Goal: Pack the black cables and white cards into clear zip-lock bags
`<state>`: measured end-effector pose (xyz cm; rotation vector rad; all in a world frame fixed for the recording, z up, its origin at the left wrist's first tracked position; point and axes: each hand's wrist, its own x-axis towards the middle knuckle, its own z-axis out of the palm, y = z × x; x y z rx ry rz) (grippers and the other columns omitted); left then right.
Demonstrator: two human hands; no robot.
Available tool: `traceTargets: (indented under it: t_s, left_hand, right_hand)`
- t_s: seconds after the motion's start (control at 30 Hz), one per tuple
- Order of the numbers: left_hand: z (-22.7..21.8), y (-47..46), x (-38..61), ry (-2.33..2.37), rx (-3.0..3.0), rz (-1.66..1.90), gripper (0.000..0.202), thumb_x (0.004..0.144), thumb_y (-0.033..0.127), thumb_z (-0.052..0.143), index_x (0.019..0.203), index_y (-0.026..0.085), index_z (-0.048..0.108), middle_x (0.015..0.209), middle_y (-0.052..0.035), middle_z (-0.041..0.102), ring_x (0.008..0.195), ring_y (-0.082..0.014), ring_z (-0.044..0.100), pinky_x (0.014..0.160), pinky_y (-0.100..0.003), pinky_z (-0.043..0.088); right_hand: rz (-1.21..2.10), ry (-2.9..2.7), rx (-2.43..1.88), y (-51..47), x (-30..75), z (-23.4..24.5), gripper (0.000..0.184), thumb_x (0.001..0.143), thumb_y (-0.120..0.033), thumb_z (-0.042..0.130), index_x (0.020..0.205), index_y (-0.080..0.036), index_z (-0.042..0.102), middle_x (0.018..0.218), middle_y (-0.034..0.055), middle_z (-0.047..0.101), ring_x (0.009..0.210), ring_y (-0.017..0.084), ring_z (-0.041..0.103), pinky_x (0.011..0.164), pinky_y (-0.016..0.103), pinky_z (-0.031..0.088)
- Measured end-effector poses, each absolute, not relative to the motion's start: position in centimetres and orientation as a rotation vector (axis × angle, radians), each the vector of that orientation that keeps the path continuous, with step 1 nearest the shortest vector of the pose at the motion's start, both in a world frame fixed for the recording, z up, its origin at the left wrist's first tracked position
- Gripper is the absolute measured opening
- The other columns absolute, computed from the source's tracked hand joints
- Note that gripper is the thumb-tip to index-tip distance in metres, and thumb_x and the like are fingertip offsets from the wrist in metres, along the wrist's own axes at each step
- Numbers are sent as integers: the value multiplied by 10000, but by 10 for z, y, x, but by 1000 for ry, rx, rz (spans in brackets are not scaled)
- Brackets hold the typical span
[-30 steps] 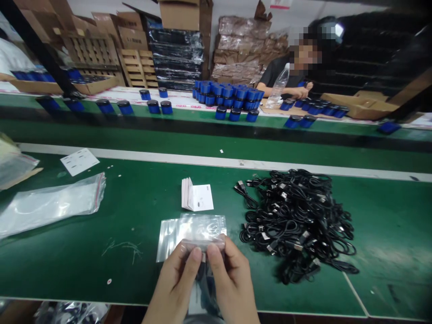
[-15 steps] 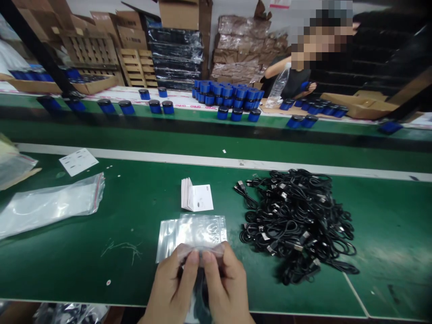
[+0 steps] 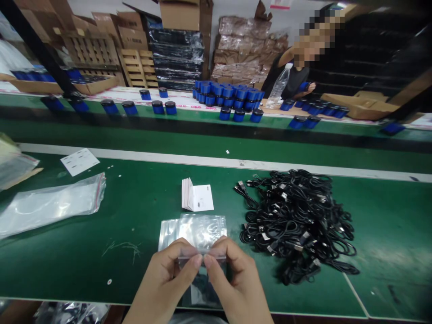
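Plastic bag [image 3: 201, 290], one: left hand [image 3: 170, 272], right hand [image 3: 236, 270] pinching edge.

"anko" on the white sheet [image 3: 184, 107]

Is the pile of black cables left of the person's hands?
No: the cable pile lies to the right of the right hand, which pinches a clear bag.

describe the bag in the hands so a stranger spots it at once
At the near edge of the green table, left of the black cable heap, a left hand and right hand nearly meet. Between them is the clear bag; unlike the flat bags just beyond, it is pinched along its far edge.
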<state>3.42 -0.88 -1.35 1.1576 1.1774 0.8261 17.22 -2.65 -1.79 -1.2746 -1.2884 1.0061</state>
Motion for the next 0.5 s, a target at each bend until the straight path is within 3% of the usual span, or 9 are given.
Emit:
traceTargets:
  t_s: [0.17, 0.37, 0.5]
  left_hand:
    - [-10, -9, 33, 1180, 1166, 852, 244, 784, 380, 639, 644, 181, 650, 634, 35, 468, 599, -110, 443, 539, -197, 342]
    - [-8, -3, 19, 1208, 1399, 720, 267, 842, 401, 556, 722, 210, 700, 669, 7, 553, 627, -138, 515, 567, -212, 392]
    - [-14, 0, 13, 1247, 1485, 751, 245, 832, 370, 574, 711, 216, 722, 657, 1, 590, 607, -144, 556, 553, -212, 420]
  right_hand:
    - [999, -1294, -1268, -29, 171, -19, 202, 833, -240, 516, 640, -190, 484, 623, -32, 459, 581, 122, 441, 542, 225, 348]
    - [1132, -1413, -1292, -22, 186, -8, 284, 895, -296, 470, 636, -187, 517, 611, -20, 477, 591, 134, 466, 562, 231, 376]
    - [1013, -1504, -1290, -22, 187, -8, 273, 900, -250, 482, 657, -187, 588, 632, 7, 577, 609, 151, 541, 583, 244, 403]
